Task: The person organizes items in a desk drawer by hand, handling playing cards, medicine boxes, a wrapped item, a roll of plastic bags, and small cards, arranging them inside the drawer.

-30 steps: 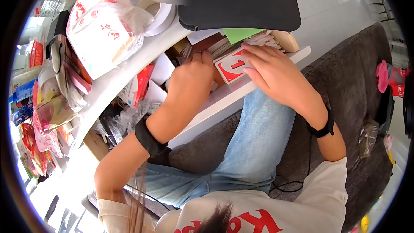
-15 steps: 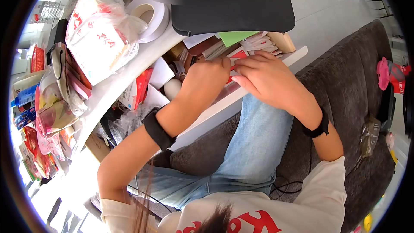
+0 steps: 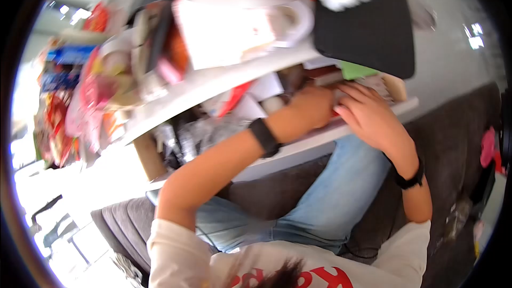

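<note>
Both my hands reach into a pulled-out white drawer (image 3: 298,148) full of small goods. My left hand (image 3: 313,108) is curled with its knuckles up; the fingertips, and whatever they grip, are hidden. My right hand (image 3: 369,116) lies just beside it, fingers stretched forward and apart, thumb toward the left hand. A sliver of something red (image 3: 335,113) shows between the two hands, too small and blurred to name. Behind the hands lie stacked papers or packets and a green sheet (image 3: 358,70). White boxes (image 3: 266,86) and a red item (image 3: 234,98) lie left of my left hand.
On the white tabletop (image 3: 213,82) stand a white printed bag (image 3: 221,34), a roll of tape (image 3: 300,24) and a black flat panel (image 3: 368,37) overhanging the drawer. Colourful packages (image 3: 80,85) crowd the left. A dark grey sofa (image 3: 453,133) runs along the right.
My view has swung, so everything appears shifted right and is blurred. My hands stay close together over the drawer. A white fluffy-looking thing now shows at the top on the black panel.
</note>
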A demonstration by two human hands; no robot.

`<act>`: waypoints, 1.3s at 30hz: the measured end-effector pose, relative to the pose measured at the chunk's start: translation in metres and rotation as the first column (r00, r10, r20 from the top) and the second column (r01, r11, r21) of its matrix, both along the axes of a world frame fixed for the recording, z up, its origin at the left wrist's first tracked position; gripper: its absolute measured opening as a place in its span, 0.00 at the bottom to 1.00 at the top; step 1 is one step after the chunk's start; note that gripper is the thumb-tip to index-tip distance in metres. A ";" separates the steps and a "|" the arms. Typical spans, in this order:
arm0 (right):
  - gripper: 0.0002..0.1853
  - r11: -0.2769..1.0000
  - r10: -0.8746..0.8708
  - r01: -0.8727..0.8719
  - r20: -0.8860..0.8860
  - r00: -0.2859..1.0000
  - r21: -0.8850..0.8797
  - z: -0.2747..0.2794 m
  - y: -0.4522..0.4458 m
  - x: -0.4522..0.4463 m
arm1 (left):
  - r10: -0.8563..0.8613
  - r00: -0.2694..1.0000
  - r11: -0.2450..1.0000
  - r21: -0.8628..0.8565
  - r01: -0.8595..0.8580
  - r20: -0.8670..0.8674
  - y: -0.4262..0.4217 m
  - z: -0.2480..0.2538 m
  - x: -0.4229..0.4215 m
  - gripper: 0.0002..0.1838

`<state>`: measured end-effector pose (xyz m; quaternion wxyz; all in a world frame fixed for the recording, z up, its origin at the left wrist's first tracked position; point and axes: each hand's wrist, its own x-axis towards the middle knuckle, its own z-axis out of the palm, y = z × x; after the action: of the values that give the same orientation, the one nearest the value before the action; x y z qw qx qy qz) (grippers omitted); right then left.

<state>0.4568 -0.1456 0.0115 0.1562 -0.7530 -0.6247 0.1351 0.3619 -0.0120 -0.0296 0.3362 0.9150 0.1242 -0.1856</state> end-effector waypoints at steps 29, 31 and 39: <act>0.07 0.989 0.146 -0.146 0.066 0.987 -0.003 0.053 0.035 -0.119 | 0.397 0.807 0.746 0.359 -0.561 0.437 0.223 0.107 -0.362 0.39; 0.07 0.990 0.138 -0.137 0.057 0.989 -0.018 0.052 0.030 -0.117 | 0.404 0.823 0.795 0.292 -0.532 0.399 0.242 0.102 -0.369 0.38; 0.09 0.993 0.085 -0.089 0.052 0.995 0.082 0.037 0.010 -0.110 | 0.293 0.946 0.798 0.509 -0.323 0.140 0.247 0.138 -0.347 0.34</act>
<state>0.3468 -0.1357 0.0487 0.1666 -0.7208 -0.6658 0.0971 0.0147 0.2350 0.1082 0.1021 0.9438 0.3079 -0.0625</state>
